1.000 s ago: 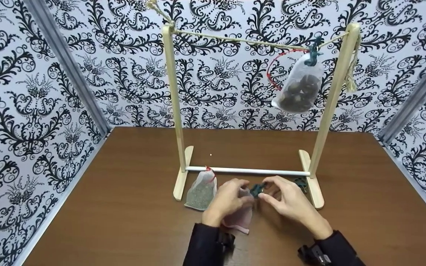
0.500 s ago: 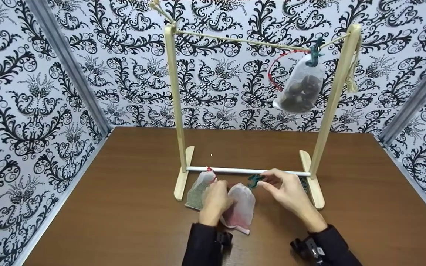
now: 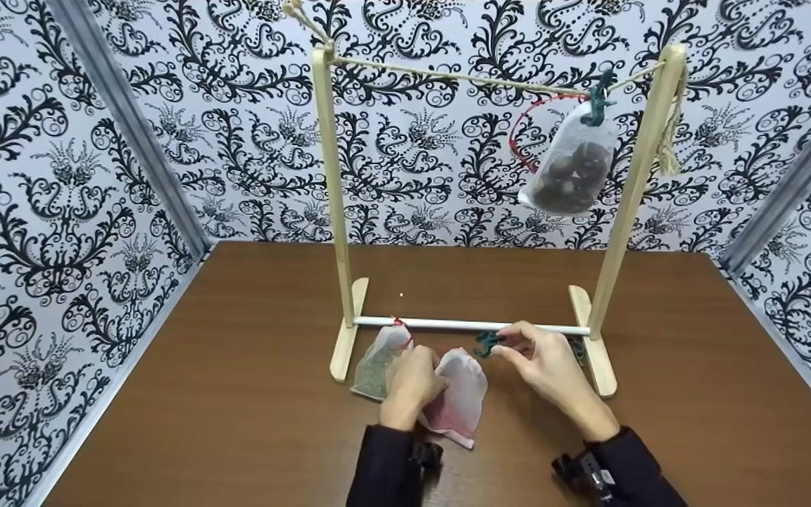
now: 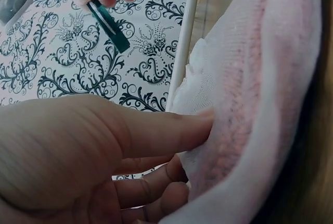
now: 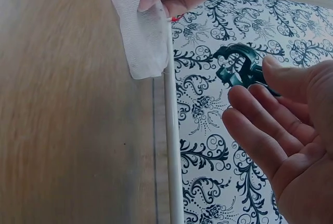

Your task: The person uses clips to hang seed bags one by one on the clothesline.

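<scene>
My left hand (image 3: 412, 380) grips a white mesh bag with reddish contents (image 3: 467, 391) by its left side; in the left wrist view the thumb presses on the mesh (image 4: 244, 94). A green clothespin (image 3: 487, 343) is pinched between thumb and fingers of my right hand (image 3: 550, 370). That clothespin (image 5: 242, 65) points toward the bag but stays apart from it in the right wrist view. Partly behind my left hand lies a second mesh bag with greenish contents (image 3: 375, 366) and a red tie.
A wooden frame (image 3: 333, 183) with a white crossbar (image 3: 448, 324) stands behind the hands. From its rope (image 3: 448, 72) hangs a mesh bag of dark round things (image 3: 574, 176), clipped by a green clothespin (image 3: 597, 102). More green (image 3: 577, 346) shows behind my right hand.
My left hand has shifted left along the reddish bag, uncovering its top. The right hand has moved slightly up and away from the bag with the clothespin. The last half second shows little movement.
</scene>
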A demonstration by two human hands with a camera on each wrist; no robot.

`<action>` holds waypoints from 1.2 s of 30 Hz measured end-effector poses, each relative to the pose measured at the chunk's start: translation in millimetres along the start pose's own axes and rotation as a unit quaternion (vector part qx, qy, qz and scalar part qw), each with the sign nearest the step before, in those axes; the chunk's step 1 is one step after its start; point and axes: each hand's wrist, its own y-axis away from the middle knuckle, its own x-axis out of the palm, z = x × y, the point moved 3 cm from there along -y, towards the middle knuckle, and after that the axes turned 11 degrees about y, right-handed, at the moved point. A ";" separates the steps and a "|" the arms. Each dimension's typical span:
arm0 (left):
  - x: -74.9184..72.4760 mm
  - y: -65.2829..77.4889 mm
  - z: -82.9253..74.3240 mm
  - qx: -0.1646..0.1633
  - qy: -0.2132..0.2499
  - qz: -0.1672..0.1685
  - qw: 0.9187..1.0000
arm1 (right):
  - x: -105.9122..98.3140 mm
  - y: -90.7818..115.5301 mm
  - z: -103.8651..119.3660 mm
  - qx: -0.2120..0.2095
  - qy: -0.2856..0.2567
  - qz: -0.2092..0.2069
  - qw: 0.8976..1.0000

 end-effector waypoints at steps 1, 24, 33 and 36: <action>0.3 -0.2 0.1 0.001 0.000 -0.001 1.000 | 0.4 -0.2 -0.6 -0.005 0.001 -0.001 1.000; -7.2 -2.6 -6.7 0.053 0.061 -0.068 0.994 | -12.1 -3.8 5.3 -0.053 0.031 -0.048 0.997; -13.0 -4.3 -18.2 0.099 0.068 -0.115 0.986 | -21.7 -3.4 7.3 -0.053 0.015 -0.077 0.996; -15.2 -4.7 -21.8 0.115 0.066 -0.132 0.982 | -25.6 -4.2 8.3 -0.050 0.005 -0.088 0.995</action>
